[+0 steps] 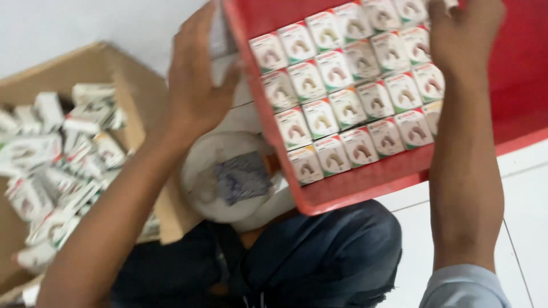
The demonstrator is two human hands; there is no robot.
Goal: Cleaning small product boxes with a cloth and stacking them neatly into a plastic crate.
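The red tray of small boxes sits between both hands: left hand grips its near-left edge, right hand rests fingers-curled on the far row.

The tray sits to the right, with small boxes packed in rows inside it. To the left stands a carton holding a loose heap of what seem to be the same kind of boxes. Between them lies a bag, partly under the tray's near corner.

Bare forearms, a light grey-blue sleeve at the right elbow, and dark blue trousers over the knees.
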